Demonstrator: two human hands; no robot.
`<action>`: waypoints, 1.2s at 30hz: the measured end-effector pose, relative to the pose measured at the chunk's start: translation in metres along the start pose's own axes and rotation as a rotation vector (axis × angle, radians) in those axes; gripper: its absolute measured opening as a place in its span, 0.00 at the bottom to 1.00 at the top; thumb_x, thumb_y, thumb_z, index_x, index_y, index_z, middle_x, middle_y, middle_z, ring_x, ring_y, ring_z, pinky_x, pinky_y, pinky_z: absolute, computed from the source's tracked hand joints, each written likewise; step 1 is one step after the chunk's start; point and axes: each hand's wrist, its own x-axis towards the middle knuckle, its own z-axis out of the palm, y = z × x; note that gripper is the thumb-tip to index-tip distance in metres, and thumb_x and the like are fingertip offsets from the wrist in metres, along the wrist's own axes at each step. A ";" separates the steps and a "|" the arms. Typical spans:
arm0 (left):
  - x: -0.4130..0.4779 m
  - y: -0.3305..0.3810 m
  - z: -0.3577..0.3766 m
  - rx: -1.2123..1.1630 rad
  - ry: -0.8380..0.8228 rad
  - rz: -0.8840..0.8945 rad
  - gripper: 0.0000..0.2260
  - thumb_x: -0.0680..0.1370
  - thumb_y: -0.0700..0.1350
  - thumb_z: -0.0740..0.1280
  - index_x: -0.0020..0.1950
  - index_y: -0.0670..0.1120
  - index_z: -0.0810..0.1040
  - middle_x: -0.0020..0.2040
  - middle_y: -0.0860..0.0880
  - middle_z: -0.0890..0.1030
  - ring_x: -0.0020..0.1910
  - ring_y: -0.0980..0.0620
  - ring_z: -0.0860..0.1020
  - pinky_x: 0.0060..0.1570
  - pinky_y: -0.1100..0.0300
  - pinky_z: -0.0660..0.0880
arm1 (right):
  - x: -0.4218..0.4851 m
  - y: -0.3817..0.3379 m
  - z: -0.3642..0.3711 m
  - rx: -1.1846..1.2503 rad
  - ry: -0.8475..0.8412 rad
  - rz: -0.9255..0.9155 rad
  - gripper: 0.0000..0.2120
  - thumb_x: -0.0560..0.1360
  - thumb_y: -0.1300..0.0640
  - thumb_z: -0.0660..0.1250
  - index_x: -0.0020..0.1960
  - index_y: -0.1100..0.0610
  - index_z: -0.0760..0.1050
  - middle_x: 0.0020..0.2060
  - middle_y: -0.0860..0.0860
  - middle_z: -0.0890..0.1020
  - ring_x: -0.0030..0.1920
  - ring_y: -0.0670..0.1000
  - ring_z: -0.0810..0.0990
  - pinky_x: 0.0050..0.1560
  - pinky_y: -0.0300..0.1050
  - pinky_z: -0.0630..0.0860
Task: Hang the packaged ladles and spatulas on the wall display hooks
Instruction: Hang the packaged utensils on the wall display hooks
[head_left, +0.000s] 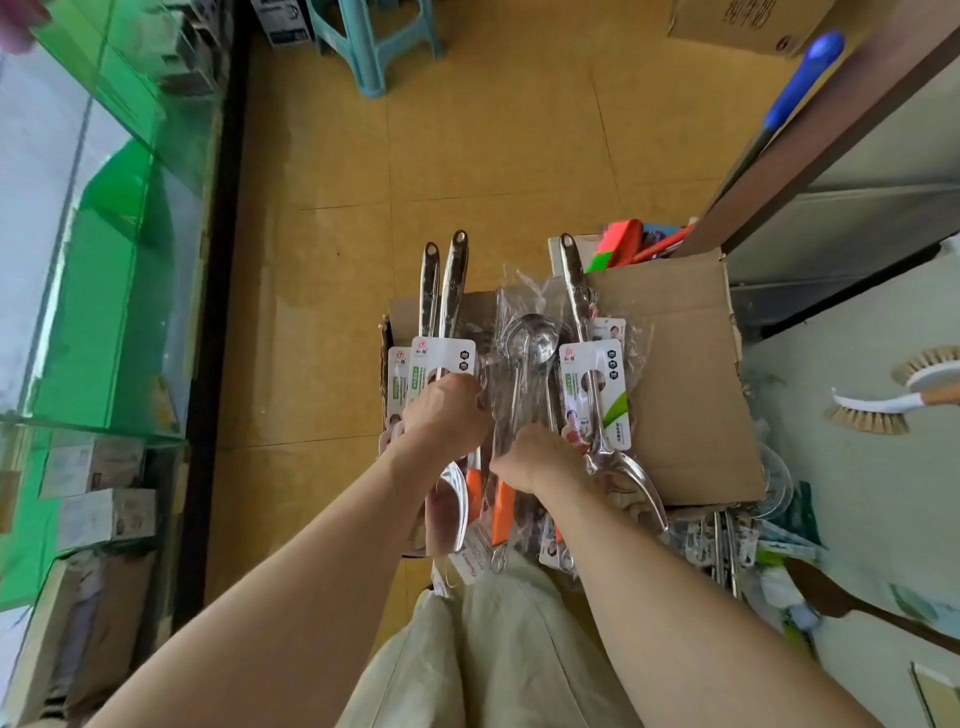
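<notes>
Reference item: open brown cardboard box (675, 374), standing on the yellow-tan tiled floor (493, 156).

1. Left hand (444, 415): positioned over the left edge of the box. The fingers are clenched around two carded stainless-steel spatulas (441, 358), with the thumb lying across the white cards. The two handles project past the far edge of the box, side by side. One blade shows below the wrist, at the near edge of the box.

2. Right hand (540, 457): positioned over the middle of the box, just beside the left hand. The fingers are curled down onto a clear plastic sleeve of steel ladles (527, 338). The ladle bowls point toward the far edge of the box. The fingertips are hidden under the hand.

3. A third carded steel spatula (597, 384) lies on the box just right of the sleeve, with its blade toward the near edge. Whether the right hand touches it cannot be determined.

4. Orange-handled utensils (501, 514) lie at the near edge of the box, under both wrists.

5. Surroundings: a green-tinted glass counter (130, 234) is well left of the box. A teal plastic stool (374, 47) is well beyond it. White-handled bristle brushes (883, 405) are to its right.
</notes>
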 end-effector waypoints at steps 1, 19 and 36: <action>-0.002 0.000 0.000 -0.009 -0.008 0.012 0.13 0.77 0.42 0.62 0.59 0.48 0.79 0.47 0.49 0.76 0.44 0.48 0.79 0.43 0.56 0.78 | 0.001 0.002 0.001 0.078 -0.029 0.008 0.10 0.74 0.56 0.63 0.36 0.58 0.70 0.32 0.50 0.74 0.36 0.50 0.75 0.41 0.44 0.76; -0.055 0.023 -0.005 -0.537 -0.421 -0.198 0.20 0.82 0.54 0.57 0.63 0.40 0.72 0.53 0.42 0.80 0.45 0.46 0.82 0.51 0.48 0.79 | -0.029 0.030 -0.017 0.936 -0.077 0.090 0.07 0.79 0.58 0.62 0.44 0.60 0.75 0.30 0.52 0.77 0.25 0.46 0.72 0.25 0.38 0.69; -0.094 0.017 0.026 -0.670 -0.456 -0.254 0.04 0.76 0.33 0.63 0.42 0.38 0.73 0.35 0.43 0.76 0.32 0.48 0.76 0.41 0.53 0.80 | -0.065 0.072 0.020 0.493 0.141 0.173 0.07 0.76 0.61 0.63 0.41 0.62 0.76 0.31 0.54 0.80 0.27 0.51 0.76 0.30 0.42 0.74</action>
